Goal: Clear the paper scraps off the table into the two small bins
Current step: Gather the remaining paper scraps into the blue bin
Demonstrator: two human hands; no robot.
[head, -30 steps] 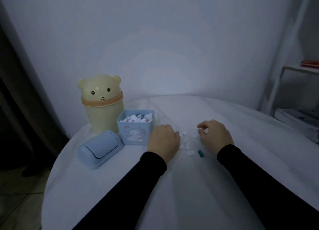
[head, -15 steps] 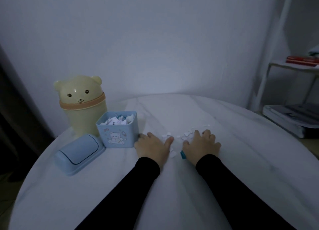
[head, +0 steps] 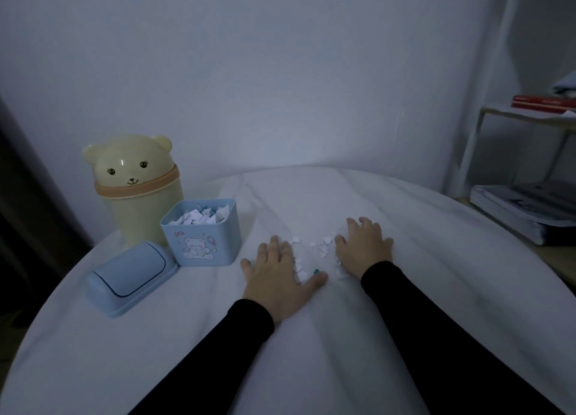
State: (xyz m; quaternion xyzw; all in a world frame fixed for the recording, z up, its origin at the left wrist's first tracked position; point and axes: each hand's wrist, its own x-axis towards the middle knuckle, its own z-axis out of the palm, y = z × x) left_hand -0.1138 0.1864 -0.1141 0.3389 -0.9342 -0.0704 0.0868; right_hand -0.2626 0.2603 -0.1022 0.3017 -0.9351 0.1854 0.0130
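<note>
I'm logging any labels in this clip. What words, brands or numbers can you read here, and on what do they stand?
No readable text.
Blue bin: a printed bear picture with small ornaments, no words.
Cream bear bin: a face only, no lettering.
Red book on the shelf: markings too blurred to read.
Stacked magazines: cover print too blurred to read.

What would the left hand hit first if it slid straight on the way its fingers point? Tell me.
The left hand points up the table. Ahead only bare cloth shows, then the wall. The scraps lie to its right, so the way looks free, though depth is unclear.
</note>
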